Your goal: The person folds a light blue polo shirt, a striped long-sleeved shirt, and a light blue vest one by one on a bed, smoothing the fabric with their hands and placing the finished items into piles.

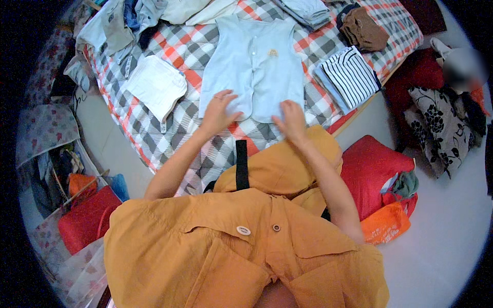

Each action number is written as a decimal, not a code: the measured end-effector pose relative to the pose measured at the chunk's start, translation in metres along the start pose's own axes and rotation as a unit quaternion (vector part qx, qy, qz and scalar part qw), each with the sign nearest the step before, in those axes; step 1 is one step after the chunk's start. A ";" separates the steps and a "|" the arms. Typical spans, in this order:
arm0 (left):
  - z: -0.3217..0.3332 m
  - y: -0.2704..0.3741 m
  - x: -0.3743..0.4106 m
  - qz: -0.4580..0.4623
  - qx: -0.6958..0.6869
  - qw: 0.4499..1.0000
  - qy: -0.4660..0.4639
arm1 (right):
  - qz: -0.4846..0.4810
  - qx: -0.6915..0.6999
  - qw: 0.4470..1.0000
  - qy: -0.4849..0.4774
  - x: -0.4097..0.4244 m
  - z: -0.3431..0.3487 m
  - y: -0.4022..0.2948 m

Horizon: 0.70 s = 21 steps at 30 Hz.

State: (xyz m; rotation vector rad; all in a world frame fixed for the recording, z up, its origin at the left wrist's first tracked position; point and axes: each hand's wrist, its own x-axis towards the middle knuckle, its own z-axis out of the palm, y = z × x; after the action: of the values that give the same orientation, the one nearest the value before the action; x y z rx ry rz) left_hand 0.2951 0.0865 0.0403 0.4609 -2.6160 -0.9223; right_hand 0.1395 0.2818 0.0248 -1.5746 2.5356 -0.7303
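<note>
A light blue sleeveless buttoned top [235, 65] lies spread flat on the checked quilt [185, 154], its hem towards me. My left hand [221, 109] rests at the hem's left part, fingers apart. At the right part of the hem is my right hand [289, 117], slightly blurred, its fingers apart on the cloth. A folded white garment [156, 84] lies left of the top. To its right sits a stack of folded clothes with a black-and-white striped garment [348, 77] uppermost.
Loose clothes [115, 34] heap at the quilt's upper left. Folded light clothes [308, 11] and a brown bundle [364, 29] lie at the upper right. A red bag [373, 173] and an orange bag [389, 223] stand on the floor at right; a patterned storage box [50, 131] is at left.
</note>
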 end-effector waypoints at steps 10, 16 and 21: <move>0.070 -0.005 0.011 0.050 0.099 0.991 0.074 | 0.000 0.109 0.994 -0.022 0.028 0.037 -0.017; 0.064 0.012 0.018 -0.052 0.036 0.993 0.100 | 0.086 0.205 0.968 -0.117 0.038 0.032 -0.004; 0.071 -0.013 0.021 -0.045 0.060 0.996 0.038 | 0.283 0.204 0.928 0.133 0.059 0.038 0.011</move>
State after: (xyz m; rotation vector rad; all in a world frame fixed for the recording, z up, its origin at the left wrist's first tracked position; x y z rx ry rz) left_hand 0.2501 0.1070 -0.0164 0.6357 -2.6082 -0.7615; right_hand 0.1144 0.2217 -0.0023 -0.6031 2.5687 -1.3253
